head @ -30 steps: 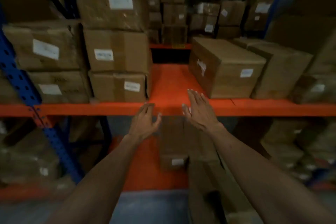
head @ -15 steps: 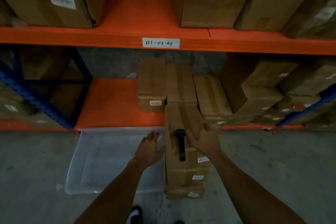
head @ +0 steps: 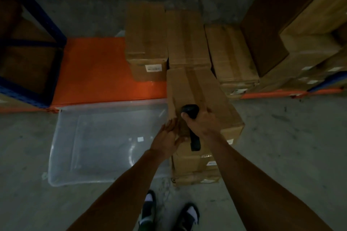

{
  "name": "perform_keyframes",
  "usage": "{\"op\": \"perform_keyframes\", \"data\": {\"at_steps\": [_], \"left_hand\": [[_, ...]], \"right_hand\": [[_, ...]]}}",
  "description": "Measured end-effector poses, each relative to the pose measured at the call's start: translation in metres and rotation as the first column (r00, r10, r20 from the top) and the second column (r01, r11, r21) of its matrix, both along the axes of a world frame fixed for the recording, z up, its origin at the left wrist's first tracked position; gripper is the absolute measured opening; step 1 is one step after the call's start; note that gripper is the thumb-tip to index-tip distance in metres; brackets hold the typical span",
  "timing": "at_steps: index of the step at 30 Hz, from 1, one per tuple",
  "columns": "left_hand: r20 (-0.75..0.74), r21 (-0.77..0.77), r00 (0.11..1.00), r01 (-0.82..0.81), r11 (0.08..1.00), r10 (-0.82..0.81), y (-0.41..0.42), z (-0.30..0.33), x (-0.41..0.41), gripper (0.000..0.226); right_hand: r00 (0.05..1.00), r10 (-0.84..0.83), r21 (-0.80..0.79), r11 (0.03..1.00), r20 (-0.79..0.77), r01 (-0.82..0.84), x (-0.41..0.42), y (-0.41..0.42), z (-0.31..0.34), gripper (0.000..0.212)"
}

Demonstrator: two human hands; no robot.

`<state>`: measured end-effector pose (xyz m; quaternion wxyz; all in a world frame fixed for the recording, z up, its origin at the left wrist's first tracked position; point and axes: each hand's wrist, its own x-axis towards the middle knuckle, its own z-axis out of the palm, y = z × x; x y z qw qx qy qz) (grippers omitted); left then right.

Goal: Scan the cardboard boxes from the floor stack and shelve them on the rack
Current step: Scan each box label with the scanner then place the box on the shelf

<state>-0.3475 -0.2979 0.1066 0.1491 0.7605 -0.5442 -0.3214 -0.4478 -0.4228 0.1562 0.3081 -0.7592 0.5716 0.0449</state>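
- The right hand [head: 201, 124] grips a black scanner [head: 191, 118] on top of the top box [head: 201, 97].
- The left hand [head: 169, 137] is flat with straight fingers against that box's near left side.
- The box sits on the floor stack [head: 195, 167].
- A clear tub [head: 105, 142] lies just left of the stack.
- More boxes sit on the orange shelf [head: 97, 73], far behind.

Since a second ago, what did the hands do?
Both hands dropped from the upper orange shelf to the floor stack. The right hand took hold of the black scanner lying on the top box; the left hand now rests open against that box's near corner. The clear bin and the shelved boxes stayed put.
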Motion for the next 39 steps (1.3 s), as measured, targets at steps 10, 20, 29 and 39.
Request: {"op": "perform_keyframes", "data": {"at_steps": [10, 20, 29, 39], "left_hand": [[0.135, -0.039, 0.989, 0.067, 0.997, -0.062, -0.006, -0.015, 0.0, 0.061], [-0.495, -0.03, 0.849, -0.228, 0.973, 0.184, -0.017, -0.019, -0.016, 0.087], [-0.448, -0.093, 0.866, -0.293, 0.952, 0.223, -0.017, -0.037, -0.024, 0.064], [-0.455, -0.094, 0.854, -0.328, 0.94, 0.253, -0.016, -0.04, -0.026, 0.063]], "right_hand": [[0.892, -0.315, 0.161, 0.947, 0.323, 0.277, -0.03, 0.011, -0.006, 0.051], [0.558, -0.543, 0.352, 0.837, 0.627, 0.418, -0.135, 0.059, 0.004, 0.048], [0.578, -0.548, 0.198, 0.807, 0.605, 0.557, -0.174, 0.086, -0.025, 0.051], [0.668, -0.417, 0.065, 0.873, 0.617, 0.484, -0.185, 0.096, -0.048, 0.048]]}}
